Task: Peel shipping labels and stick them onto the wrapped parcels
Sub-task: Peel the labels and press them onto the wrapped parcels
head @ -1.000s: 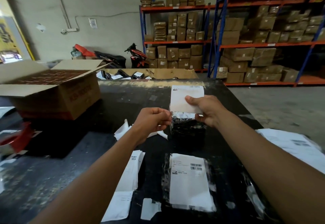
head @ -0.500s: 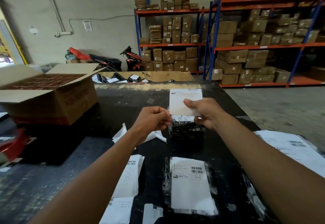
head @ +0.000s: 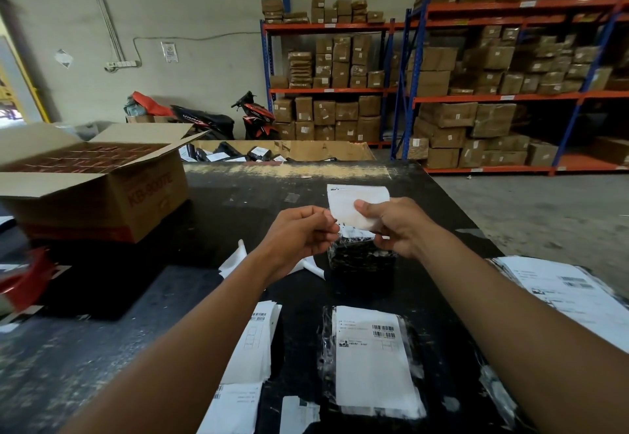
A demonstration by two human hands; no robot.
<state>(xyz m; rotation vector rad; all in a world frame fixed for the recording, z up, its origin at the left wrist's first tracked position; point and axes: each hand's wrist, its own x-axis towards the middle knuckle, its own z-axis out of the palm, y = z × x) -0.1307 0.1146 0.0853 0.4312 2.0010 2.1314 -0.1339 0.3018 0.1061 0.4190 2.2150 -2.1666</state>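
Hands close together over the black table (head: 238, 202), not touching each other. My left hand (head: 299, 232) is curled tight, thumb and forefinger pinching the lower left edge of the shipping label (head: 350, 200). My right hand (head: 398, 226) grips the label's lower right part, thumb across its face, fingers folded behind. The label stands upright between them. A black wrapped parcel (head: 360, 258) sits directly beneath both hands; I cannot tell whether the label's bottom edge touches it. Nearer to me, between my forearms, lies a flat parcel (head: 326, 348) with a label already on it. A label stack (head: 255, 341) lies beside my left forearm. An open carton (head: 102, 195) stands well left of my left hand.
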